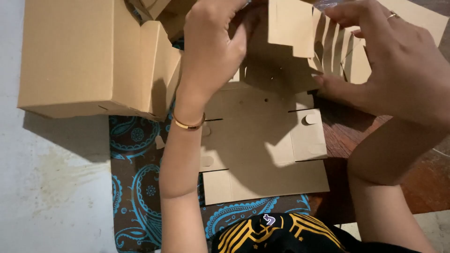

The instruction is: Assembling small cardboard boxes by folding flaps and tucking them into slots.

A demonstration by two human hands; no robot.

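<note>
A flat die-cut brown cardboard box blank (262, 154) lies in front of me, its far panels bent upward. My left hand (211, 47), with a gold bangle on the wrist, presses and grips the raised left flap. My right hand (389, 70), wearing a ring, pinches the right side flap near a fan of several cardboard strips (333, 47). A loose tan flap (290, 26) stands up between the two hands. Parts of the far panels are hidden behind my hands.
An assembled cardboard box (89, 56) sits at the left, on a brown cloth with blue paisley pattern (136, 178). Pale concrete floor (51, 187) lies at the left. A reddish wooden surface (422, 182) shows at the right. My black and yellow clothing (281, 234) is at the bottom.
</note>
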